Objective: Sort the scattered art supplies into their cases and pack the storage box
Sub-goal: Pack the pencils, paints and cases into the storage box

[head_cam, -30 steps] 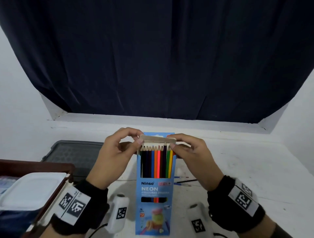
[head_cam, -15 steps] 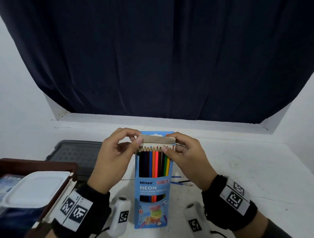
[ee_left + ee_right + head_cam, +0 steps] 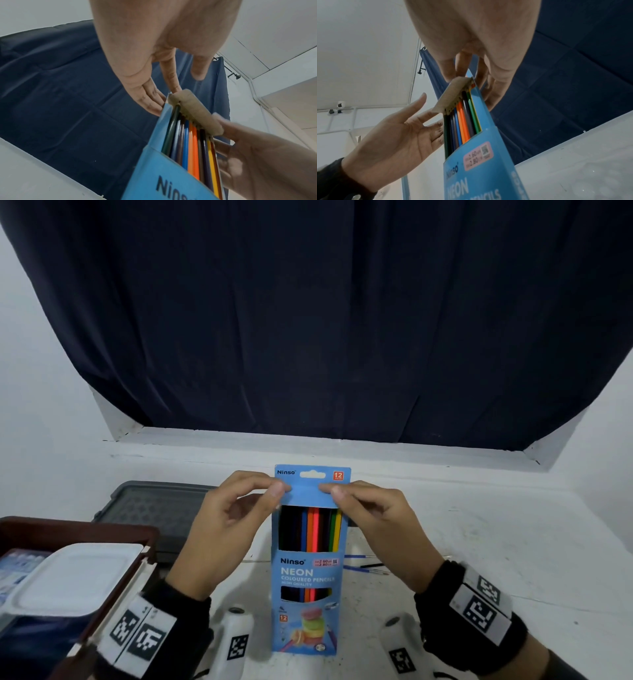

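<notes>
A blue Ninso coloured pencil box [image 3: 310, 573] stands upright at the table's centre, with several coloured pencils [image 3: 313, 529] showing through its window. Its blue top flap [image 3: 313, 479] covers the pencil tips. My left hand [image 3: 274, 490] pinches the flap's left side, thumb in front and fingers behind. On the right side my right hand [image 3: 337, 491] pinches it the same way. In the left wrist view the left hand [image 3: 154, 97] reaches behind the box [image 3: 163, 175]. The right wrist view shows the right hand [image 3: 467, 65] over the box top [image 3: 479, 169].
A dark wooden storage box [image 3: 113, 530] sits at the left with a white plastic case [image 3: 75, 577] in it. Behind the left hand lies a grey lid [image 3: 161, 508]. Blue paintbrushes [image 3: 363, 564] lie on the white table [image 3: 479, 542] behind the right wrist.
The top flap, earlier bent back with its brown inside showing above the pencil tips, now stands folded shut with its blue face forward. Both thumbs have moved onto the flap's front.
</notes>
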Tool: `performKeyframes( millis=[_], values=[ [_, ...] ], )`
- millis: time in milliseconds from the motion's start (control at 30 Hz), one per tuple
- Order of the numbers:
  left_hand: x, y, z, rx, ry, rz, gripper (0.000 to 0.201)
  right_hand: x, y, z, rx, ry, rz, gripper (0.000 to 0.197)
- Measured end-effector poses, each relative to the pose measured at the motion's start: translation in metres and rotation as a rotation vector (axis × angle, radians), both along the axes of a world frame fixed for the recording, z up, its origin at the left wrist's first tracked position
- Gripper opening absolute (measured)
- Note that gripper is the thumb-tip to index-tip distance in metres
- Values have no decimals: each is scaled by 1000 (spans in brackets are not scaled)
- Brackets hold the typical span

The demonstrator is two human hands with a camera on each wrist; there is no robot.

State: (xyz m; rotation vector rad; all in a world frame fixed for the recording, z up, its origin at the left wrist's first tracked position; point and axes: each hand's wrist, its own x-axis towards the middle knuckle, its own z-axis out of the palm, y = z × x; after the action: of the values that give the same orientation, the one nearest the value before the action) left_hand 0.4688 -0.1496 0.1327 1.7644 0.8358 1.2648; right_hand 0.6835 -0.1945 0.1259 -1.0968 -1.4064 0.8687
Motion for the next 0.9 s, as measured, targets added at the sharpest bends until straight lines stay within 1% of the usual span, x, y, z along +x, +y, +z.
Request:
performKeyframes(
  millis=[33, 133, 233, 300, 467, 567, 667, 800, 900],
  values=[
    [-1, 0, -1, -2, -4, 2, 25, 0, 0, -2, 11, 3, -8, 21],
    [-1, 2, -5, 31, 67, 31, 7, -2, 3, -5, 55, -43, -43, 23],
    [-2, 4, -11, 61, 128, 33, 19, -3, 3, -7, 136, -166, -84, 23],
    [-4, 5, -14, 78, 148, 60, 22, -3, 3, -9, 181, -219, -102, 23],
    [-12, 3, -20, 20, 158, 79, 22, 0, -1, -23, 181, -257, -96, 22],
    [-15, -2, -29, 20, 178, 76, 20, 0, -5, -34, 145, -234, -115, 21],
    [-18, -6, -38, 43, 221, 90, 20, -2, -8, -44, 94, -219, -117, 20],
    [-23, -12, -48, 125, 283, 131, 20, -4, -12, -52, 87, -215, -110, 17],
    [-23, -19, -53, 172, 321, 125, 20, -5, -18, -57, 81, -237, -73, 15]
  ],
)
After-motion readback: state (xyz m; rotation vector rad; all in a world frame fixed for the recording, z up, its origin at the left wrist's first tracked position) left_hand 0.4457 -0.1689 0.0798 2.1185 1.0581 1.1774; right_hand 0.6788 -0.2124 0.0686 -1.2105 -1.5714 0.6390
